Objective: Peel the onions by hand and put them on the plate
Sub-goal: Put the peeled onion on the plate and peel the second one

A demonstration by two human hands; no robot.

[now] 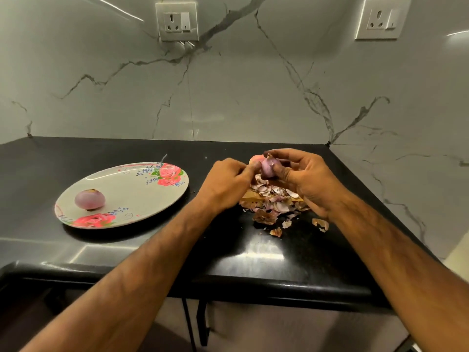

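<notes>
My right hand (308, 179) grips a small purple onion (269, 166) above a heap of onion skins (272, 201). My left hand (227, 185) is curled at the onion's left side, its fingertips pinching the onion's skin. Another onion (254, 158) shows partly behind my left fingertips. A peeled purple onion (89, 198) lies on the floral plate (142, 191) at the left of the black counter.
The skins lie on and around a piece of brown board (250, 197) on the black counter (253, 250). Loose skin bits (320, 224) lie near the right edge. A marble wall with two sockets (177, 21) stands behind. The counter's front edge is close below my forearms.
</notes>
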